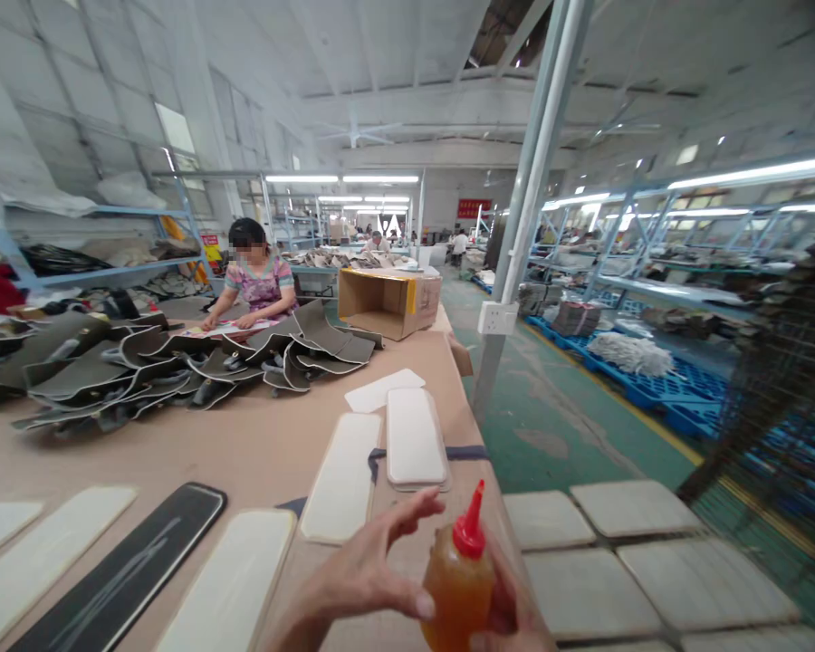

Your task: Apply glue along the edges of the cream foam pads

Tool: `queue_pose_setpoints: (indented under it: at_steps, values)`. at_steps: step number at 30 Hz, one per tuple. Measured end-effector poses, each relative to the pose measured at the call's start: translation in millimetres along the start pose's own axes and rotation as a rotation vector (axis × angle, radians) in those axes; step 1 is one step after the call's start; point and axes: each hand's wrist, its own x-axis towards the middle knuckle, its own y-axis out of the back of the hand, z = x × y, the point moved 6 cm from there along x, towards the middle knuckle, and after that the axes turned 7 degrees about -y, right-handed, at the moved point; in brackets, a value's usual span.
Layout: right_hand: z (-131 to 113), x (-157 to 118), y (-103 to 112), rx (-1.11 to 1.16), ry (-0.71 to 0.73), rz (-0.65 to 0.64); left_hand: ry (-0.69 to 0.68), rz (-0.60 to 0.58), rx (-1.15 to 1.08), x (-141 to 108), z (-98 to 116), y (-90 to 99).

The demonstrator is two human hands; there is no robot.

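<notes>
A clear squeeze bottle [458, 584] of amber liquid, with a red pointed nozzle, stands upright at the bottom of the view. My right hand [512, 602] is wrapped round its right side, partly hidden behind it. On the other side is my left hand [370, 570], its fingers stretched apart and its thumb tip overlapping the bottle's left edge. Just beyond my hands lie white rounded panels: a stacked one [416, 436] and a longer one [343, 478]. To the left, a black panel [132, 566] bears a pale smeared streak, beside another white panel [234, 580].
Dark curved pieces [196, 362] are heaped across the table [264, 448]. Behind them a co-worker [258, 281] handles something flat. An open cardboard box [388, 299] sits at the far edge. A metal post [516, 226] rises at right, above pale panels [584, 593] laid out low.
</notes>
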Motion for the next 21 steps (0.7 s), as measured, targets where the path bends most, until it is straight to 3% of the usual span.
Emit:
queue_pose_setpoints:
  at_steps: [4,7,11,15,19,21]
  values:
    - [7.5,7.2,8.0,-0.049,0.044,0.051,-0.017,-0.154,-0.055,17.1,2.1,-17.8]
    - [19.8,18.6,22.3,-0.064,0.079,0.065,-0.026,-0.133,-0.037,21.2,-3.8,-13.6]
    - [20.6,32.2,28.6,-0.059,0.139,0.057,-0.066,0.048,-0.127,21.1,-25.7,-3.0]
    - [5.0,24.0,37.7,0.1,0.184,0.047,-0.108,0.215,-0.258,23.3,-35.6,7.1]
    - [19.0,9.8,61.2,0.232,0.072,0.044,-0.142,0.427,-0.26,26.2,-28.2,26.6]
    - [37.5,9.5,50.2,0.262,-0.052,-0.096,-0.166,0.502,-0.19,26.3,-25.0,30.0]
